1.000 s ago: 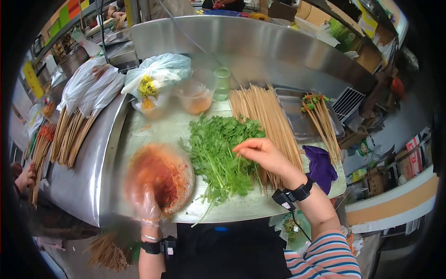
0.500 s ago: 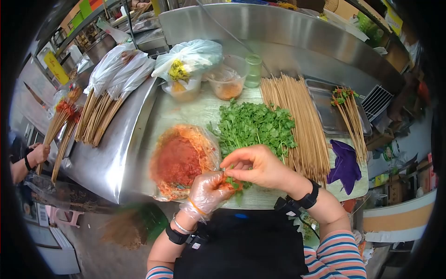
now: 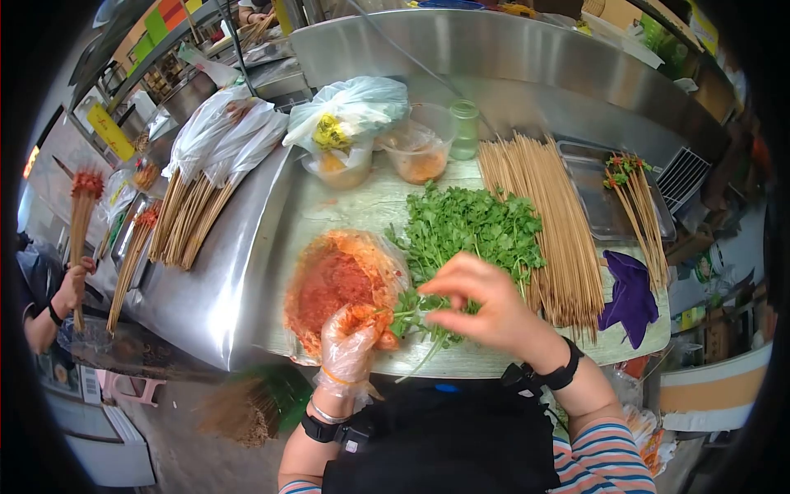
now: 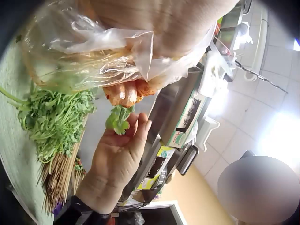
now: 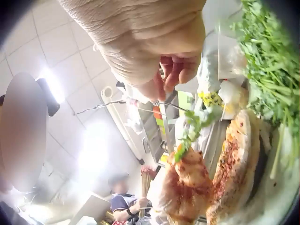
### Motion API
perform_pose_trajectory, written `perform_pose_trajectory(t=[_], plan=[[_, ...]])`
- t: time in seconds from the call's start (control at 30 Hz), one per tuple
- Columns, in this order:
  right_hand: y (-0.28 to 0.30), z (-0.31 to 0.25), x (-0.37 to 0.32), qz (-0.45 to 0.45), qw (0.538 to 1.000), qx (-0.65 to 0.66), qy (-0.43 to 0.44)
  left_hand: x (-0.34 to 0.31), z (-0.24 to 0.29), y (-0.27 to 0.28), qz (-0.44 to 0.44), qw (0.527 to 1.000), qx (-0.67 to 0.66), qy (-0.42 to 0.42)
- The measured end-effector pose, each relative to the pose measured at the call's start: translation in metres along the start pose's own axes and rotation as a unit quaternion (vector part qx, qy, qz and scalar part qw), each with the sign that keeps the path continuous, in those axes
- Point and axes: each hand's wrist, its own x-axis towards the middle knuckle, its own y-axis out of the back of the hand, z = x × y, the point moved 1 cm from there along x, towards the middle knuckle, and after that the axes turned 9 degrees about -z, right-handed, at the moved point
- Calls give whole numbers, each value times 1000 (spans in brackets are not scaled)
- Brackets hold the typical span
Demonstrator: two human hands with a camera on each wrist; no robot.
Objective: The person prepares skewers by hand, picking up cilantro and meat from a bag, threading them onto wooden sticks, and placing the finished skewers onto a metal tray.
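My left hand [image 3: 350, 342], in a clear plastic glove smeared red, pinches a cilantro sprig [image 4: 118, 121] at the front rim of a bowl. Red, wet-looking mince [image 3: 333, 280] fills that bowl [image 5: 234, 159], which a thin plastic bag seems to line. Bare, my right hand [image 3: 485, 309] hovers just right of the gloved fingers, thumb and forefinger apart and nothing visible between them. In the right wrist view its fingers [image 5: 180, 70] bend loosely above the sprig. Behind it lies a leafy cilantro pile [image 3: 469, 230], with loose stems toward the table's front edge.
Many bamboo skewers [image 3: 543, 239] lie right of the cilantro. Beyond are a metal tray [image 3: 576, 173], filled skewers [image 3: 638, 193] and a purple cloth [image 3: 629, 296]. Plastic tubs [image 3: 420, 156] and a green jar [image 3: 465, 132] stand behind. At left, another person's hand [image 3: 72, 288] holds skewers.
My left hand came out of the mince to the bowl's front. My right hand went from the cilantro to the left fingertips, then drew off rightward. The other person's skewers rose; the view shifted.
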Motion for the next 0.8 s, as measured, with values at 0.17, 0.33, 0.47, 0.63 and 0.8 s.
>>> perform_pose_trajectory(t=[0.17,0.33,0.47,0.63,0.8], plan=[[-28,8,-3,-61,984,-157,61,-4,-7,-1,-30,996,-76,31],[-53,25,-16,-41,974,204,-86,-19,-13,0,-7,1000,11,14],[-66,36,-29,-27,871,455,-185,-29,-15,1,-57,952,296,-55],[-60,48,-43,-25,878,435,-196,-29,2,16,-101,909,395,-82],[-62,67,-67,-5,914,352,-202,12,66,62,29,752,641,-149]])
